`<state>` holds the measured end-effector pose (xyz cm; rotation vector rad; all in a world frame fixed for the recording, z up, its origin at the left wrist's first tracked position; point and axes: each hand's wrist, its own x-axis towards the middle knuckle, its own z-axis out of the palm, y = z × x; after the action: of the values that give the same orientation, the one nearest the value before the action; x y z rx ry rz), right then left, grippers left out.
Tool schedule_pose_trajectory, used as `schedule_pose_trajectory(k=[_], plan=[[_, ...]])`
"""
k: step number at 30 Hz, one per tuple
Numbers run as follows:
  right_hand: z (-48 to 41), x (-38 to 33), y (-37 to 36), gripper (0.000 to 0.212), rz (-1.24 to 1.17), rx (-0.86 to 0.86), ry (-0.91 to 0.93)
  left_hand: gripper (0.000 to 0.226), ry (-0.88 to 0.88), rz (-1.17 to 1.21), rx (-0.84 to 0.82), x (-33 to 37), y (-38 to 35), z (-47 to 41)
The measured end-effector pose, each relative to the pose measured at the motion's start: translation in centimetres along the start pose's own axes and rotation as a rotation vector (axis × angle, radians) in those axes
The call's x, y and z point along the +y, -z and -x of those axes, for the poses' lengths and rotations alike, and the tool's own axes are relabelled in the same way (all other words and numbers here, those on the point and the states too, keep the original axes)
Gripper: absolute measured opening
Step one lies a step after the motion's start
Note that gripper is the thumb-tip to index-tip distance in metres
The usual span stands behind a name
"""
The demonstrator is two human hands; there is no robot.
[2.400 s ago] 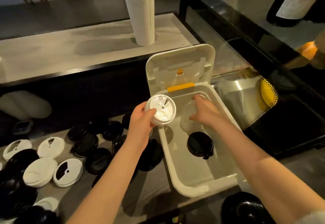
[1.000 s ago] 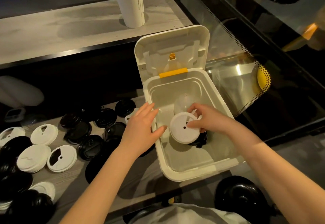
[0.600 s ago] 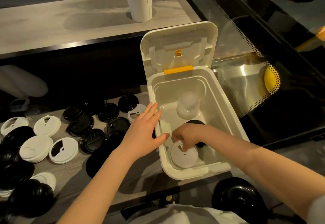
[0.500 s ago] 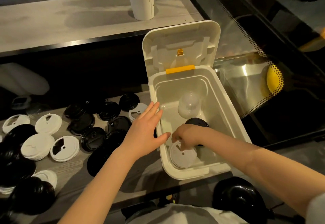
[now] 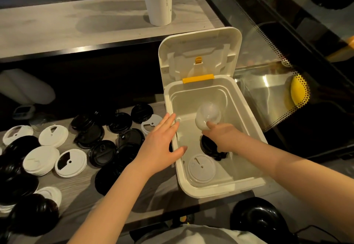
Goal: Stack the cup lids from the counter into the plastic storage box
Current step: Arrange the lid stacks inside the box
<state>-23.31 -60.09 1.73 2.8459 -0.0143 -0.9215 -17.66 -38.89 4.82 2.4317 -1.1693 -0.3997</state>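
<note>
Left hand (image 5: 161, 144) is spread, laid on box (image 5: 220, 191) rim | right hand (image 5: 225, 138) is curled over black lid (image 5: 207, 147) inside, hold cannot be told | white lid (image 5: 201, 168) is laid flat at near end | loose lids (image 5: 70, 163) are scattered on counter (image 5: 82, 196)

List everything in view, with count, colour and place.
Box: one, white, lid open, right end of counter.
White lid: one, in box, near end.
Black lid: one, in box, middle.
Clear lid: one, in box, far end.
Loose black lids: many, on counter left of box.
Loose white lids: several, on counter, mostly far left.
Tube: one, white, upright on upper shelf.
Left hand: open, over box's left rim.
Right hand: inside box, over black lid.
</note>
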Motion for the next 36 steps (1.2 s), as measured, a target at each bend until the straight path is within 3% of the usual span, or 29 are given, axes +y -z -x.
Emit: schedule_pose_trajectory(k=[8, 11, 16, 22, 28, 31, 33, 36], plan=[[-0.3, -0.6, -1.6, 0.069, 0.181, -0.038, 0.061, 0.077, -0.007, 0.008, -0.001, -0.1, -0.1, 0.0], [-0.8, -0.9, -1.7, 0.071, 0.145, 0.017, 0.175, 0.076, -0.008, 0.012, 0.004, -0.2, -0.2, -0.1], [-2.9, -2.1, -2.0, 0.056, 0.095, 0.135, 0.298, 0.074, -0.018, 0.016, 0.012, -0.4, -0.4, -0.2], [-4.6, -2.1, -0.2, 0.034, 0.019, 0.173, 0.241, 0.073, -0.022, 0.008, 0.015, -0.5, -0.2, -0.1], [-2.9, -1.5, 0.5, 0.027, -0.068, 0.271, 0.194, 0.073, -0.026, -0.041, -0.001, -0.3, 0.0, 0.0], [-0.3, -1.4, -0.2, 0.029, -0.059, 0.307, 0.401, 0.072, -0.026, -0.042, 0.002, -0.2, 0.0, -0.1], [0.8, -2.0, -1.3, 0.036, 0.098, 0.203, 0.615, 0.072, -0.02, -0.039, 0.005, -0.1, -0.1, 0.0], [0.5, -2.5, -2.6, 0.055, 0.271, 0.088, 0.718, 0.071, -0.017, -0.03, 0.013, -0.3, -0.1, 0.1]])
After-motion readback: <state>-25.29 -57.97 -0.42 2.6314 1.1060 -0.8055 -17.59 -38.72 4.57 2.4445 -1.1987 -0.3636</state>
